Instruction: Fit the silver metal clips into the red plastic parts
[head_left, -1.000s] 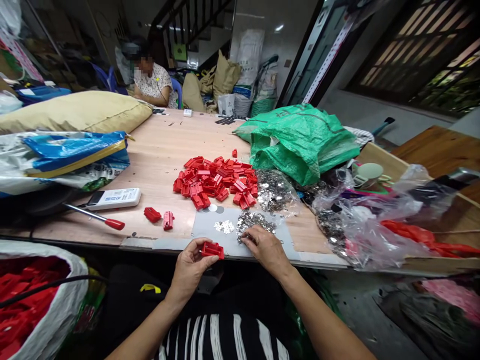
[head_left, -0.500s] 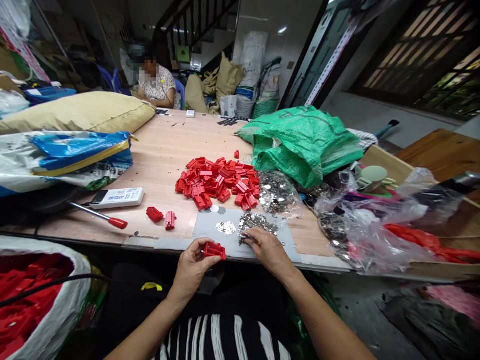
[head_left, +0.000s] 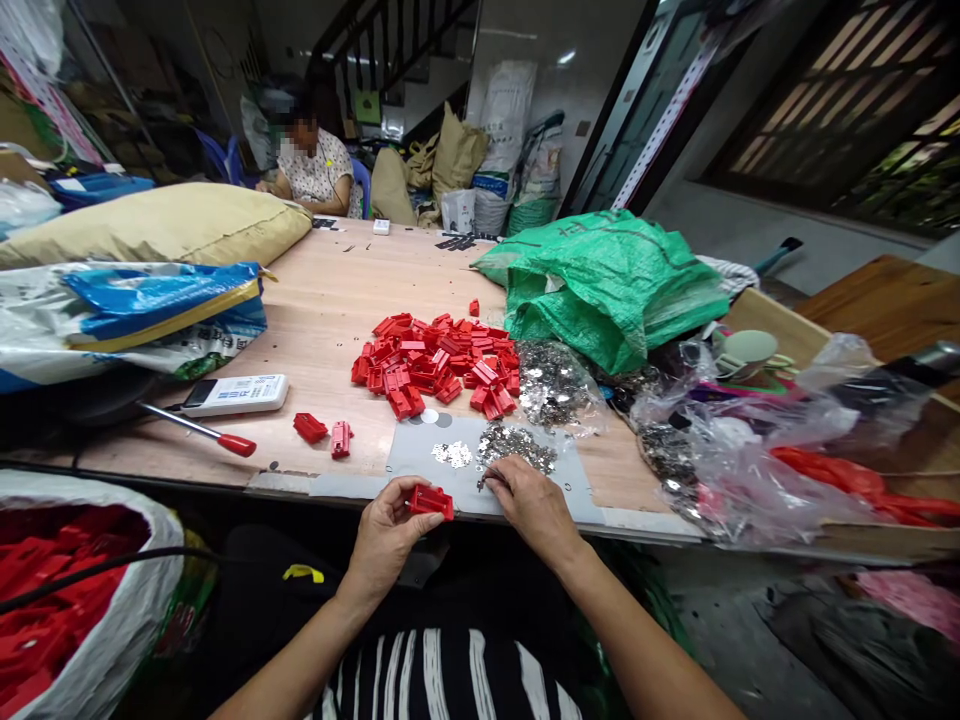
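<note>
At the table's front edge, my left hand (head_left: 388, 530) grips a red plastic housing (head_left: 431, 502), its hollow side facing up. My right hand (head_left: 529, 500) has its thumb and fingers pinched together at the near side of a pile of small metal pieces (head_left: 517, 447); a small dark bit shows at the fingertips, too small to name. Both the pile and a smaller heap of shiny flat pieces (head_left: 451, 455) lie on a grey sheet (head_left: 409, 450). Behind them is a large heap of red plastic housings (head_left: 435, 360). Two more, one being a red housing (head_left: 340, 439), lie apart on the left.
A clear bag of metal pieces (head_left: 559, 385) and a green woven sack (head_left: 592, 280) lie to the right. On the left are a white device (head_left: 236, 395), a red-tipped lever (head_left: 236, 445) and a white sack (head_left: 161, 590) of red parts. A person (head_left: 319, 170) sits beyond the table.
My right hand has drawn back slightly toward me from the metal pile, its fingers still pinched. My left hand holds the red housing in nearly the same place.
</note>
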